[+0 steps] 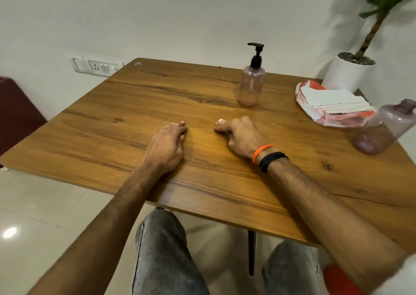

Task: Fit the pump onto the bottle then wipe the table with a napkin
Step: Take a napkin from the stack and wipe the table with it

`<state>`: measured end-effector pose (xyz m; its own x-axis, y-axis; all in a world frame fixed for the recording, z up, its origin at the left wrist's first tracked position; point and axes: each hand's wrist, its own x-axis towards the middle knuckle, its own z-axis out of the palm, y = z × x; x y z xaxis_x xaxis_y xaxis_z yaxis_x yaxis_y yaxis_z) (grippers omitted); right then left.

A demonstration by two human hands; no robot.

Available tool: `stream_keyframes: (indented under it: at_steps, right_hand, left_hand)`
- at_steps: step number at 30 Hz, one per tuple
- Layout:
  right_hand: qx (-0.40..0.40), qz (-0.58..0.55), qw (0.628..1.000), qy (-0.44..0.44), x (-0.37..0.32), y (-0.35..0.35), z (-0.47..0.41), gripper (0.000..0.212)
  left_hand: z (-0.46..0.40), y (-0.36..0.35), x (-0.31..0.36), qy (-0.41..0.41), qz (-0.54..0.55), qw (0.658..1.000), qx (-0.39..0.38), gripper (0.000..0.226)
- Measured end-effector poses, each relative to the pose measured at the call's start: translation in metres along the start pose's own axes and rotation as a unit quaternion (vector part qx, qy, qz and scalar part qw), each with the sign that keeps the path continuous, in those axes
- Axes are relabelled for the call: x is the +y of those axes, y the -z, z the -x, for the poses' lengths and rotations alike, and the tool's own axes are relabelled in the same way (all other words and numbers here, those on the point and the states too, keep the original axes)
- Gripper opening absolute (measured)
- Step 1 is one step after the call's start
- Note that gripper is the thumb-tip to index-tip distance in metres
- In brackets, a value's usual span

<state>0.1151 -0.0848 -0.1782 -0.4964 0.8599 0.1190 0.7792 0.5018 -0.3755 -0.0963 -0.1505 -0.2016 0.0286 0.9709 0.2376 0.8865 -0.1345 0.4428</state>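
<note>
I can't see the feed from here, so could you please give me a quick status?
Left hand and right hand rest on table, holding nothing. Pump already on bottle. Napkins untouched, far right. Nothing blocking.

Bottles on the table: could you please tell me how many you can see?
2. The pump bottle stands upright toward the table's far side. The open bottle, with no pump, stands near the right edge, beside the napkins.

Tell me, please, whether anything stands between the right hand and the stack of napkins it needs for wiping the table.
Nothing visible does. The right hand rests on the table, and bare wood runs from it to the napkins near the far right edge. The pump bottle stands farther back and the capless bottle nearer, both off that line.
</note>
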Motion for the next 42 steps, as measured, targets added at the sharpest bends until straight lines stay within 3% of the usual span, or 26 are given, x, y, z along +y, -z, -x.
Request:
stream_keyframes:
  at_steps: [5, 8, 12, 15, 20, 23, 27, 29, 32, 35, 39, 42]
  right_hand:
    - [-0.057, -0.06, 0.981, 0.173, -0.052, -0.006, 0.065, 0.048]
    - [-0.08, -0.118, 0.967, 0.211, -0.059, -0.003, 0.085, 0.045]
    - [0.063, -0.142, 0.982, 0.105, -0.025, 0.016, 0.054, 0.043]
    - [0.132, -0.061, 0.989, 0.007, 0.012, 0.026, 0.022, 0.037]
    - [0.022, 0.028, 0.999, -0.026, 0.028, 0.018, 0.012, 0.051]
    - [-0.007, -0.009, 0.999, 0.035, -0.001, 0.007, 0.037, 0.058]
    - [-0.054, -0.062, 0.982, 0.17, -0.045, -0.004, 0.088, 0.048]
    - [-0.069, -0.098, 0.975, 0.187, -0.049, -0.003, 0.098, 0.045]
    - [0.017, -0.139, 0.984, 0.114, -0.03, 0.009, 0.083, 0.046]
    - [0.102, -0.077, 0.992, 0.005, 0.007, 0.023, 0.051, 0.049]
    - [0.053, 0.012, 0.995, -0.087, 0.044, 0.028, 0.025, 0.051]
    - [0.023, 0.02, 0.997, -0.073, 0.032, 0.02, 0.033, 0.054]
  left_hand:
    - [-0.001, -0.001, 0.0, -0.003, -0.01, 1.0, 0.008, 0.039]
    - [-0.001, -0.001, 0.0, 0.001, -0.012, 1.0, 0.011, 0.039]
    - [-0.002, -0.001, 0.0, -0.006, -0.01, 1.0, 0.004, 0.039]
    - [-0.001, -0.001, -0.001, -0.006, -0.007, 1.0, 0.005, 0.039]
    - [-0.001, 0.0, -0.002, -0.008, -0.001, 1.0, -0.002, 0.039]
    - [-0.001, 0.0, -0.002, -0.006, -0.003, 1.0, 0.0, 0.04]
    - [0.0, -0.002, 0.0, 0.0, -0.006, 1.0, 0.011, 0.04]
    - [0.0, -0.003, 0.0, -0.002, -0.008, 1.0, 0.01, 0.04]
    - [-0.001, -0.003, -0.002, -0.006, -0.007, 1.0, 0.003, 0.04]
    - [0.0, -0.003, -0.003, -0.008, -0.005, 1.0, -0.003, 0.04]
    - [0.0, -0.001, -0.002, -0.01, -0.002, 1.0, 0.0, 0.04]
    - [0.0, -0.001, -0.002, -0.012, -0.002, 1.0, 0.0, 0.039]
